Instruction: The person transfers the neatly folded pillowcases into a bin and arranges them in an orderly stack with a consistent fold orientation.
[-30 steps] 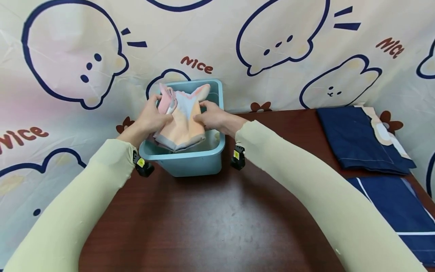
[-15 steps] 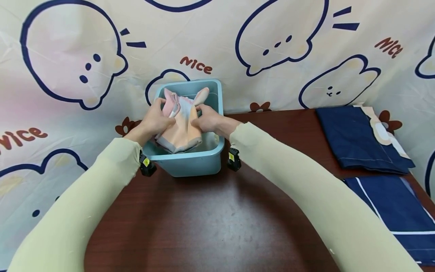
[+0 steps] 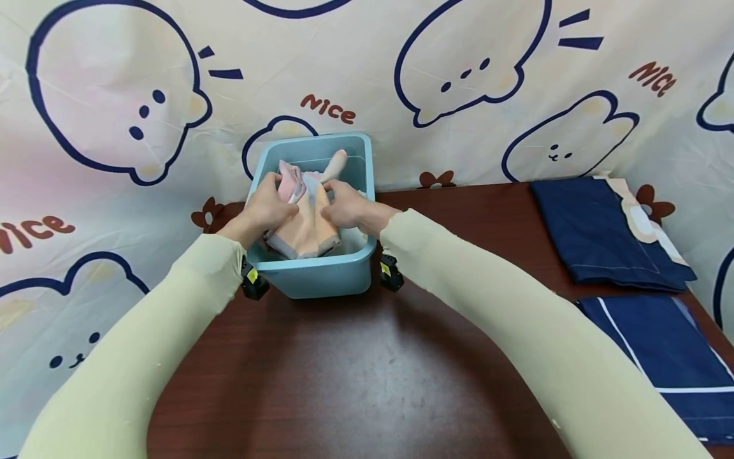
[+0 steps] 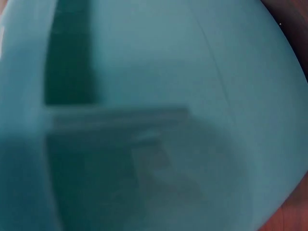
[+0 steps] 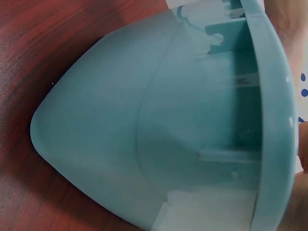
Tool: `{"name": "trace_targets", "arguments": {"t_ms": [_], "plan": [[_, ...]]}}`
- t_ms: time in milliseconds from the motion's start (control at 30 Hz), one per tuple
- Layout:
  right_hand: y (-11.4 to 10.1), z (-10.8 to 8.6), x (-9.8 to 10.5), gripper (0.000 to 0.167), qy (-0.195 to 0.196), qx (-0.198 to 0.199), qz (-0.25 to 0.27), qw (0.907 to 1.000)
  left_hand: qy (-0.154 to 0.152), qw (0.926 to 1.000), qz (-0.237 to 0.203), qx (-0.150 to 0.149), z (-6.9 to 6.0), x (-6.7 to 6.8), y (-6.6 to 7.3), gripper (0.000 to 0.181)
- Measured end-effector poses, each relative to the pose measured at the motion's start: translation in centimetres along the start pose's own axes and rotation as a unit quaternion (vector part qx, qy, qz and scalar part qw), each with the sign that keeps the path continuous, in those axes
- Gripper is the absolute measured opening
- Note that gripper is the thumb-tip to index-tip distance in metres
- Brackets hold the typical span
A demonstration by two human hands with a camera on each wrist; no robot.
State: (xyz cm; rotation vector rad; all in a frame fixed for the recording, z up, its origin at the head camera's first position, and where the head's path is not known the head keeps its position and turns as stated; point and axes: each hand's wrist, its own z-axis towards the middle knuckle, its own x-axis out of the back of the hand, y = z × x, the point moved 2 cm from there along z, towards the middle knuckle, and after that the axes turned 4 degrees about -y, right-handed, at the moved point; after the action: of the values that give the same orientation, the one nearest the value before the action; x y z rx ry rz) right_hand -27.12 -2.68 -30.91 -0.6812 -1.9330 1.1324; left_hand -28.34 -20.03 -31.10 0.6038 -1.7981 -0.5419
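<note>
A folded cloth (image 3: 306, 223) in pink, peach and pale blue with a grey edge lies within the mouth of a light blue bin (image 3: 321, 280). On its left side my left hand (image 3: 268, 207) grips it between thumb and fingers. My right hand (image 3: 350, 207) pinches the opposite side. Both hands are inside the rim. The left wrist view is filled by the bin's outer wall (image 4: 192, 72); the right wrist view shows the bin's wall (image 5: 106, 110) and rim, with only parts of the hands behind it.
The bin stands on a dark red-brown table (image 3: 367, 382) against a patterned cloth backdrop (image 3: 344, 57). At the right lie a folded navy cloth (image 3: 602, 236) with a cream patterned edge and another navy cloth (image 3: 665, 357) with white lines.
Both hands have lowered the cloth deeper into the bin and moved slightly closer together. Their grip on it is kept.
</note>
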Motion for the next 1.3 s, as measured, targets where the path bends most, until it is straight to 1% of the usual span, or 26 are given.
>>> {"name": "trace_targets", "arguments": {"t_ms": [33, 167, 233, 267, 467, 567, 733, 833, 967, 1033, 1167, 1300], "plan": [[0.0, 0.0, 0.0, 0.054, 0.008, 0.000, -0.007, 0.9999, -0.007, 1.0000, 0.000, -0.003, 0.0, 0.0, 0.1, 0.067], [0.0, -0.3, 0.2, 0.055, 0.057, -0.009, -0.065, 0.9962, -0.054, 0.9984, 0.015, -0.009, -0.1, -0.2, 0.5, 0.077], [0.0, -0.4, 0.3, 0.054, 0.076, -0.014, -0.087, 0.9932, -0.071, 0.9969, 0.031, -0.011, 0.0, -0.3, 0.7, 0.082], [0.0, -0.4, 0.4, 0.053, 0.082, -0.015, -0.093, 0.9921, -0.077, 0.9962, 0.040, -0.011, 0.0, -0.3, 0.8, 0.081], [-0.1, -0.8, 0.5, 0.043, 0.082, 0.000, -0.075, 0.9938, -0.088, 0.9937, 0.066, -0.022, -0.3, 0.1, 1.3, 0.066], [-0.1, -1.0, 0.5, 0.040, 0.081, 0.008, -0.060, 0.9948, -0.085, 0.9934, 0.072, -0.027, -0.4, 0.5, 1.4, 0.060], [-0.2, -1.4, 0.4, 0.040, 0.073, 0.027, -0.033, 0.9964, -0.073, 0.9951, 0.064, -0.019, -0.8, 1.2, 1.7, 0.055], [-0.2, -1.5, 0.5, 0.038, 0.070, 0.051, -0.007, 0.9963, -0.071, 0.9958, 0.055, -0.018, -1.0, 1.7, 1.7, 0.055], [-0.3, -1.7, 0.7, 0.034, 0.073, 0.092, 0.009, 0.9930, -0.059, 0.9969, 0.045, -0.026, -1.5, 2.2, 1.7, 0.056], [-0.4, -1.9, 0.8, 0.033, 0.075, 0.108, 0.006, 0.9914, -0.051, 0.9975, 0.038, -0.028, -1.8, 2.3, 1.7, 0.055], [-0.5, -2.3, 1.0, 0.030, 0.076, 0.128, 0.016, 0.9887, -0.040, 0.9983, 0.027, -0.034, -2.3, 2.4, 1.9, 0.051], [-0.3, -2.7, 1.0, 0.028, 0.072, 0.134, 0.031, 0.9880, -0.034, 0.9984, 0.018, -0.042, -2.8, 2.2, 2.2, 0.047]]}}
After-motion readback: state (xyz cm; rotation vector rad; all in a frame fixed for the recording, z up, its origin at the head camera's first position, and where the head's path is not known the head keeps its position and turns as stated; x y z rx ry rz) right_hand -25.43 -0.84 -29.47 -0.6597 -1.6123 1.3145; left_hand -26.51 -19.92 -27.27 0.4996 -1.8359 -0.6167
